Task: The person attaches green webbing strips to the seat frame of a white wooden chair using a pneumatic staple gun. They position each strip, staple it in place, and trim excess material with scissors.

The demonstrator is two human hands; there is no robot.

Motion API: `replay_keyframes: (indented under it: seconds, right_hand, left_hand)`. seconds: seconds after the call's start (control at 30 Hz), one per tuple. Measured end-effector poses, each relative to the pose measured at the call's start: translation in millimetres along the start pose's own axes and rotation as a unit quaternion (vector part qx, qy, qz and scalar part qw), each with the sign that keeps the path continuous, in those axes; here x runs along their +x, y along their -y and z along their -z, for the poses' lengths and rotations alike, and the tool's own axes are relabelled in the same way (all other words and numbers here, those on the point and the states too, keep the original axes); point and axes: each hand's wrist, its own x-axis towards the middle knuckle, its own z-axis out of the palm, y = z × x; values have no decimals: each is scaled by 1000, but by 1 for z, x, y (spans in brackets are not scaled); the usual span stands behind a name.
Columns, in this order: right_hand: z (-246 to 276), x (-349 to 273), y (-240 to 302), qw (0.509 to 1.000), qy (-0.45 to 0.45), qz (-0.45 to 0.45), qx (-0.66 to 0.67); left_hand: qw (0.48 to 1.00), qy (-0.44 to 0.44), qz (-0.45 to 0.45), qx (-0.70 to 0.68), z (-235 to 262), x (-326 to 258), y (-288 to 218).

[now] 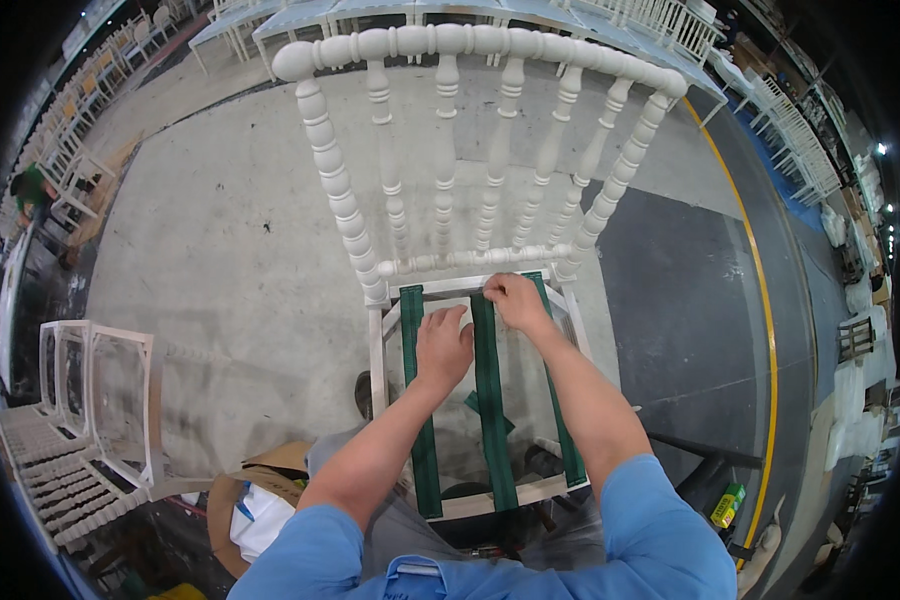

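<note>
In front of me stands a white chair frame (pixel 370 50) with a tall back of turned spindles. Three green webbing straps run front to back across its seat opening: a left strap (pixel 425 440), a middle strap (pixel 491 420) and a right strap (pixel 563 425). At the back rail, my right hand (pixel 515 300) has its fingers closed at the far end of the middle strap. My left hand (pixel 444 345) hovers between the left and middle straps, fingers loosely bent and thumb apart, with nothing visible in it. A loose green piece (pixel 500 412) shows beneath the middle strap.
Unfinished chair frames (pixel 120 400) lie at the left. Near my left leg is an open cardboard box (pixel 225 520) with white material inside. A green and yellow box (pixel 728 505) sits at the lower right. Pale tables (pixel 370 8) line the back; another person (pixel 35 190) is far left.
</note>
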Motion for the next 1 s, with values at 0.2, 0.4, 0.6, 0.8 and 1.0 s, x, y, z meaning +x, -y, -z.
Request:
replay_keyframes:
  seconds: [0.2,0.4,0.6,0.8,1.0]
  right_hand:
    - [-26,37,-27,997,-28,37,-67]
    - [-26,44,-27,994,-41,40,-89]
    - [-5,20,-21,998,-24,-50,41]
    - [103,-171,-57,952,-148,-242,111]
    - [210,-478,-64,804,-313,-491,-122]
  left_hand:
    - [991,23,-75,105,-17,14,12]
    - [984,88,-54,148,-33,18,13]
    - [975,120,-21,186,-37,18,9]
    - [974,104,-16,199,-35,18,3]
    - [967,144,17,212,-35,18,-3]
